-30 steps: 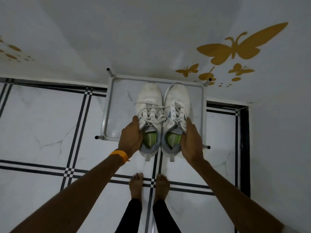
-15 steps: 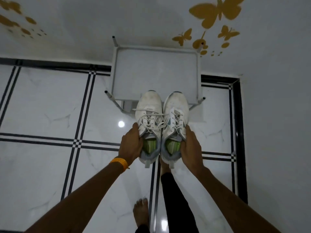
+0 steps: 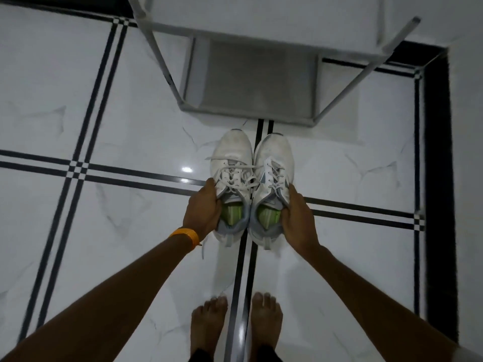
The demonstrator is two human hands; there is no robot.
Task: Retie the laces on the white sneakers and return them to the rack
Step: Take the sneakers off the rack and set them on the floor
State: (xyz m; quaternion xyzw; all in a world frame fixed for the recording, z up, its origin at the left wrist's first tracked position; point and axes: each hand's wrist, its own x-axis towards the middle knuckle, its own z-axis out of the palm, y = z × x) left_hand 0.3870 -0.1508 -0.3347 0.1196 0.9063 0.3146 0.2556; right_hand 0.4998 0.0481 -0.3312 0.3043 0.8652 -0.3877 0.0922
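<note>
Two white sneakers with green insoles are side by side, toes pointing away from me. My left hand grips the collar of the left sneaker; my right hand grips the collar of the right sneaker. Their white laces lie loose across the tongues, and one lace end hangs below my left wrist. The white metal rack stands just beyond the toes; its top shelf and a grey lower shelf hold nothing. I cannot tell whether the soles touch the floor.
The floor is glossy white marble tile with black double lines. A black border strip runs along the wall at right. My bare feet stand below the sneakers.
The sneakers have come off the rack's top shelf and down toward me, now held in front of the rack over the floor. The view has tilted down and my feet have stepped back.
</note>
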